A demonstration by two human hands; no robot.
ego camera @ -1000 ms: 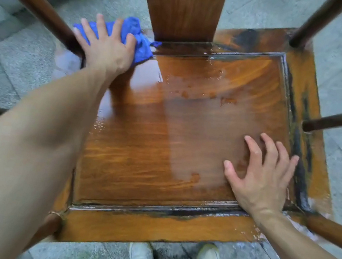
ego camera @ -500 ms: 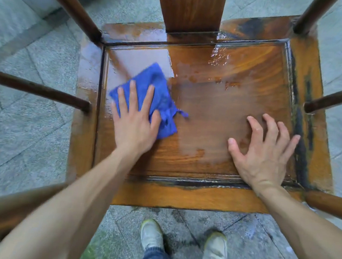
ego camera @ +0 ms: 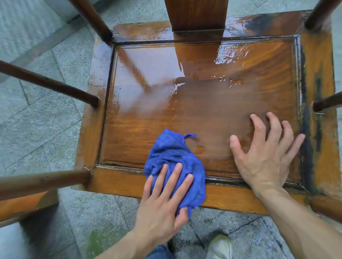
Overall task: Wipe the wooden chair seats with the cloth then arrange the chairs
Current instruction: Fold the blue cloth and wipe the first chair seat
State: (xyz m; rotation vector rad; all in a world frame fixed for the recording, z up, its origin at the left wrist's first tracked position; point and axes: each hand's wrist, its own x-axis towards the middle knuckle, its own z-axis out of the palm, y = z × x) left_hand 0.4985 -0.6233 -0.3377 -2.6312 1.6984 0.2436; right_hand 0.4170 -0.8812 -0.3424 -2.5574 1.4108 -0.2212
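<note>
Here the person leans over a wooden chair seat (ego camera: 189, 114), both bare arms reaching down onto it. The left hand (ego camera: 163, 203) lies flat on a crumpled blue cloth (ego camera: 175, 157), fingers straight and together, its grip unclenched and pressing the cloth down rather than curling round it. The cloth sits at about 6 o'clock on the seat, draped over the front rail, with a small loop sticking out at its top edge. The right hand (ego camera: 267, 155) rests at about 4 o'clock on the seat panel, fingers spread, slightly bent at the knuckles and holding nothing, its grip open, well apart from the cloth.

The seat shines wet towards 11 o'clock, where a pale film of water reflects the frame. Dark stains run along the rail at 3 o'clock. The broad back splat (ego camera: 192, 6) rises at 12 o'clock, and round dark rails (ego camera: 39, 80) jut out at 9 o'clock. Below, on the grey paved floor (ego camera: 26, 134), a pale shoe (ego camera: 219, 254) and blue jeans show.
</note>
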